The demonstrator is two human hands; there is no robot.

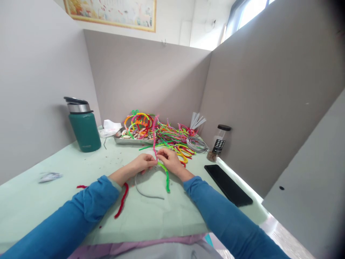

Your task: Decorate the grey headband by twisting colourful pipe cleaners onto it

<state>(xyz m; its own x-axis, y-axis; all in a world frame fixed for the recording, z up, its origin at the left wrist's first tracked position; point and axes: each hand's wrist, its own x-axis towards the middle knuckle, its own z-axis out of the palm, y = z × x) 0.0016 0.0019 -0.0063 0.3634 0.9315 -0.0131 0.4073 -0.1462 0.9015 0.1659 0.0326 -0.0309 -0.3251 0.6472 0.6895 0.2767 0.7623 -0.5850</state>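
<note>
A pink fuzzy stem (154, 138) stands up between my two hands, and a green fuzzy stem (167, 180) hangs down from them toward the table. My left hand (144, 163) pinches the pink stem near its lower end. Close against it, my right hand (169, 160) has its fingers closed where the pink and green stems meet; which of them it grips is hidden. A grey wire (148, 196) curves down below my left hand. Beside my left wrist lies a dark red stem (122, 203) on the pale green table (151, 223).
A metal tray (134, 141) with colourful pieces and a pile of fuzzy stems (174, 133) are at the back. A coiled grey wire (197, 144), clear jar (217, 144) and black phone (228, 185) lie right. A green bottle (85, 131) and white tissue (110, 127) stand left.
</note>
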